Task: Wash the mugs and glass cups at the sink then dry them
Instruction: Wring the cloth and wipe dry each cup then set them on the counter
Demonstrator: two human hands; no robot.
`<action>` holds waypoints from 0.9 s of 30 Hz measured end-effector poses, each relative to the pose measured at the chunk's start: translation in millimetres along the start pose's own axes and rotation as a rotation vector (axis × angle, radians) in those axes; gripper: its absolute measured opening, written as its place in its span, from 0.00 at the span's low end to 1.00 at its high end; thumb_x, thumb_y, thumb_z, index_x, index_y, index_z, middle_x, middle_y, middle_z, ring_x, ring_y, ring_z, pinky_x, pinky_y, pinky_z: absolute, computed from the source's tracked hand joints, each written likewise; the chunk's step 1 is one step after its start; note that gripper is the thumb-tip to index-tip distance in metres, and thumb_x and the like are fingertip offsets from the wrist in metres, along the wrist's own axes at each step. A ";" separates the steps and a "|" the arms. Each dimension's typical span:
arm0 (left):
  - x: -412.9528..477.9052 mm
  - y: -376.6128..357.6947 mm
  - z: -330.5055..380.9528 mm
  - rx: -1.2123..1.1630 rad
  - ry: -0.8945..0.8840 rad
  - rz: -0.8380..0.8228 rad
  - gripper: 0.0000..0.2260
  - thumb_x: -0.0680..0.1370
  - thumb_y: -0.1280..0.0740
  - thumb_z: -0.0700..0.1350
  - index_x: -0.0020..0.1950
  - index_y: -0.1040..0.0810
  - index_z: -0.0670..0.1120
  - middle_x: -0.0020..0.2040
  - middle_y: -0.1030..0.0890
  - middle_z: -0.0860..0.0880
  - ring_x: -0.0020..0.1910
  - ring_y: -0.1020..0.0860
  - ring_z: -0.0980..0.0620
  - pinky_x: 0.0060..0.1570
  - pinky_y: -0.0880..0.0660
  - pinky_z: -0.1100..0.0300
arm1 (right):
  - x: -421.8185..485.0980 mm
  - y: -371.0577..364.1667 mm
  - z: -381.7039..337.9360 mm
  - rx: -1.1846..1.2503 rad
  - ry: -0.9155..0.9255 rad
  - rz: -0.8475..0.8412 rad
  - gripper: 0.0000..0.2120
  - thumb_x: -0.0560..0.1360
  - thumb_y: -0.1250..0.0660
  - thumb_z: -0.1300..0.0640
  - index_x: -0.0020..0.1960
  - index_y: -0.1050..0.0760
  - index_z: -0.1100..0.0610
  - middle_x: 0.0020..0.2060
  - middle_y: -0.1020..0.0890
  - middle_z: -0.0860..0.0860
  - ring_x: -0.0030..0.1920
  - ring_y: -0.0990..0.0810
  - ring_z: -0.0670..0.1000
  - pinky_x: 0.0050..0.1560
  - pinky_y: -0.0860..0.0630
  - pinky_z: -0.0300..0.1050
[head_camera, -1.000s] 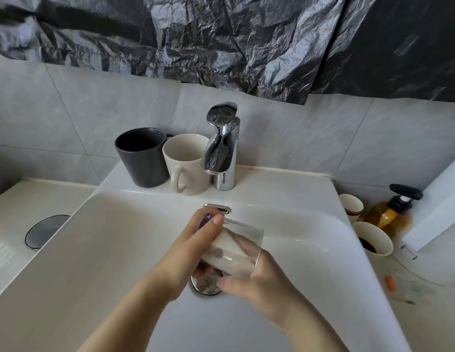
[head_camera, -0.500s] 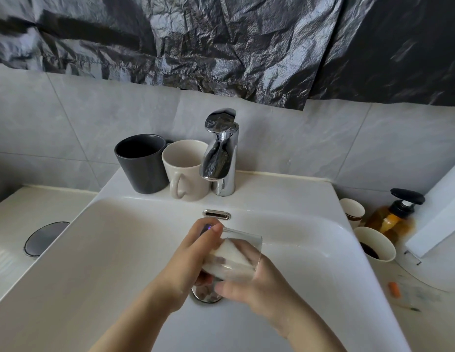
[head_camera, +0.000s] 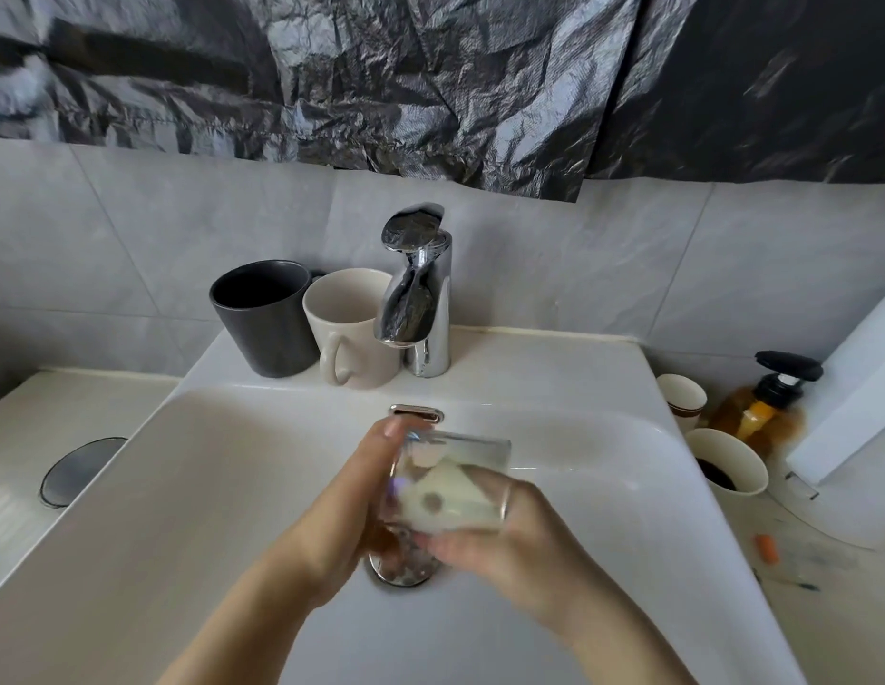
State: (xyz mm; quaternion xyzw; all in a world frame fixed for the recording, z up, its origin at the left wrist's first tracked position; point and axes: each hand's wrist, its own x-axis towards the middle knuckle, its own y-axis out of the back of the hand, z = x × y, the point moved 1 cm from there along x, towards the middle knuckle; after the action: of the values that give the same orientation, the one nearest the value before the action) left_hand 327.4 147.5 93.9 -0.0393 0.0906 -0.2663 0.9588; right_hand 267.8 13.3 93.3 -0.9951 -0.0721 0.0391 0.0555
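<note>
A clear glass cup (head_camera: pixel 460 449) lies tilted on its side above the sink drain (head_camera: pixel 403 573). My right hand (head_camera: pixel 509 541) grips it from the right, thumb underneath. My left hand (head_camera: pixel 346 506) is at the glass's left end, fingers curled onto a pale sponge (head_camera: pixel 445 496) that shows through the glass wall. Both hands are blurred. A dark grey mug (head_camera: pixel 267 318) and a cream mug (head_camera: pixel 354 328) stand upright on the sink ledge, left of the chrome tap (head_camera: pixel 418 294). No water runs from the tap.
The white sink basin (head_camera: pixel 183 487) fills the middle. Right of it stand two paper cups (head_camera: pixel 682 398) (head_camera: pixel 732 467), one with dark liquid, an amber pump soap bottle (head_camera: pixel 766 407) and a white box (head_camera: pixel 860 388). A round grey lid (head_camera: pixel 79 469) lies on the left counter.
The sponge has shifted inside the glass and both hands have moved slightly over the drain. The mugs have stayed put.
</note>
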 end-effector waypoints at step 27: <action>3.9 13.2 -7.9 0.258 0.184 -0.268 0.32 0.56 0.26 0.53 0.59 0.25 0.48 0.48 0.18 0.45 0.44 0.19 0.53 0.40 0.24 0.61 | 1.5 20.9 -1.2 -0.059 -0.081 0.283 0.16 0.57 0.26 0.58 0.43 0.22 0.61 0.35 0.19 0.55 0.32 0.22 0.52 0.23 0.34 0.39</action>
State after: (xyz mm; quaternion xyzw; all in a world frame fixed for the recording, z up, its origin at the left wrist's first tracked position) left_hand 335.8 156.6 83.9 0.0964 0.1369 -0.4034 0.8996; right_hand 272.3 -7.2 92.0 -0.9941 0.0658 0.0844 0.0172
